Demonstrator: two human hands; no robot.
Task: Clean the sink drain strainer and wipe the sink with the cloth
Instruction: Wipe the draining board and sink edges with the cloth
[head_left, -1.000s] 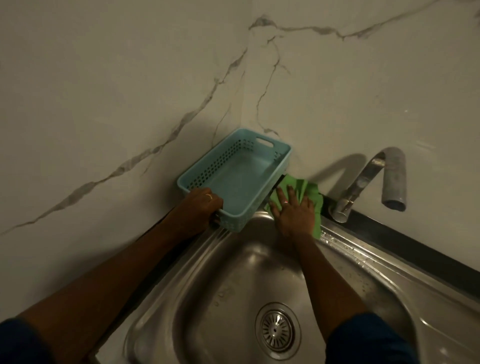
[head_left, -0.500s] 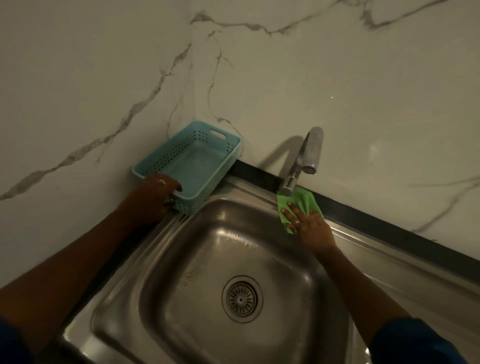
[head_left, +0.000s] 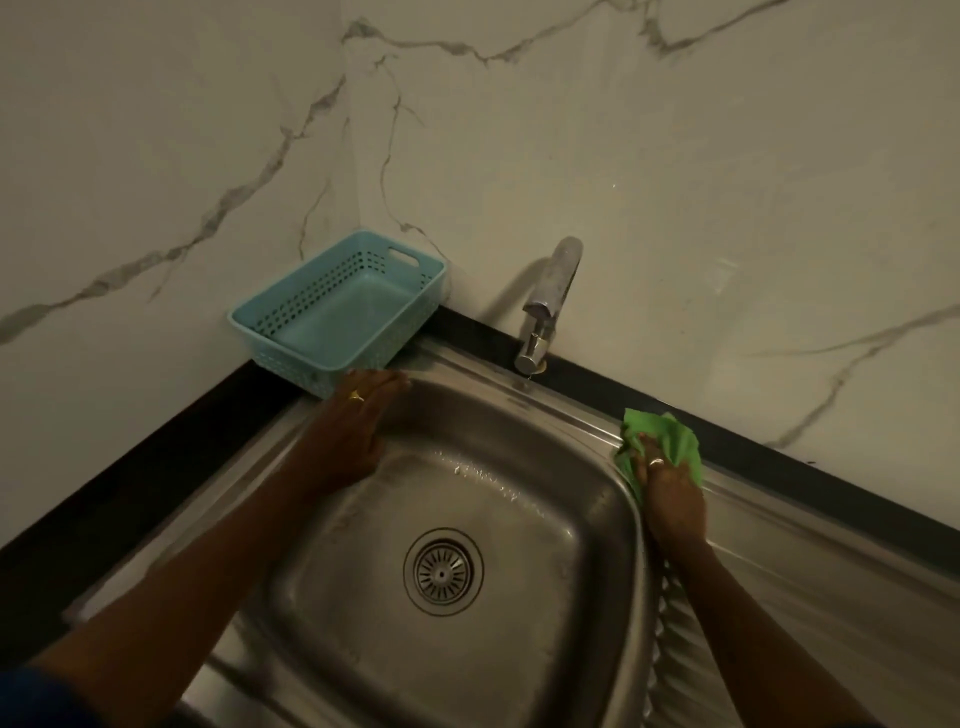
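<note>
- My left hand (head_left: 358, 426) has released the blue basket (head_left: 291, 306); fingers lie flat on the sink rim (head_left: 467, 373).
- My right hand (head_left: 670, 493) grips the green cloth (head_left: 672, 441), now past the tap (head_left: 545, 301): back rim looks wiped.

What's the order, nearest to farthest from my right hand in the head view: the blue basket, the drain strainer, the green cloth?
1. green cloth, held by the right hand, far right.
2. drain strainer, centre of the sink.
3. blue basket, back left corner.
</note>
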